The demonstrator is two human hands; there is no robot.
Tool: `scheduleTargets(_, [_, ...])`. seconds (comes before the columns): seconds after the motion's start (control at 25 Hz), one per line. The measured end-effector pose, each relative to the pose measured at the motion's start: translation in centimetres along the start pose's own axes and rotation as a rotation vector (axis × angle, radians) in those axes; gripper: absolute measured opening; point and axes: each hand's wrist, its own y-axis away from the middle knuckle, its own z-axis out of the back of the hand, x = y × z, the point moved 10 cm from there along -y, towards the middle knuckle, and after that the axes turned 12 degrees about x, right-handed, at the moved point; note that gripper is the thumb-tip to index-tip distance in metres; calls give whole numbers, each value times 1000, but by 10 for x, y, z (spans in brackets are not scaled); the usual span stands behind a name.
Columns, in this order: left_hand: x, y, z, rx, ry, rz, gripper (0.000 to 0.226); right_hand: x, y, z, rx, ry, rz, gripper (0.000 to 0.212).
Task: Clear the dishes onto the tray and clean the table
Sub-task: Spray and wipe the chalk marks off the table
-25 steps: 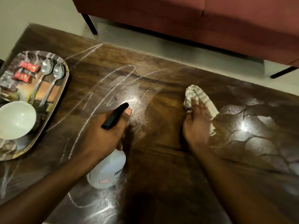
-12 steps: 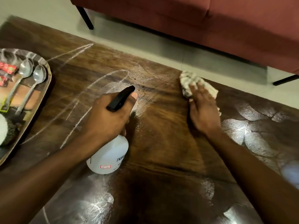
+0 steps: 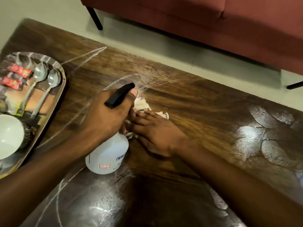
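Note:
My left hand grips the neck of a white spray bottle with a black nozzle, held just above the dark wooden table. My right hand presses a crumpled pale cloth flat on the table, right beside the bottle; most of the cloth is hidden under the fingers. At the left edge an oval tray carries two metal spoons, two red sachets and a white bowl.
White streaks and wet shiny patches mark the tabletop. A red sofa with black legs stands beyond the table's far edge, a strip of pale floor between them.
My right hand has slid the cloth leftward across the table until it lies against the spray bottle. The left hand keeps hold of the bottle. The view has swung left, showing more of the tray.

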Motion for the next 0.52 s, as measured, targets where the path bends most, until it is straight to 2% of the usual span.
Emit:
scheduleTargets(0.08, [11, 5, 15, -20, -23, 30, 54, -55, 10, 17, -42, -17, -161, 59])
scheduleTargets(0.2, [23, 15, 35, -57, 14, 56, 55, -154, 52, 54, -313, -200, -662, 59])
scheduleTargets(0.28, [25, 20, 39, -33, 43, 58, 46, -178, 63, 60, -461, -350, -932, 58])
scheduleTargets(0.32, [26, 21, 41, -25, 64, 60, 41, -173, 57, 59, -491, -392, -997, 59])
scheduleTargets(0.4, [29, 24, 47, -33, 108, 65, 37, -136, 21, 54, -451, -345, -918, 62])
scheduleTargets(0.52, [32, 27, 57, -64, 96, 66, 38, -34, -37, 30, -201, -145, -454, 62])
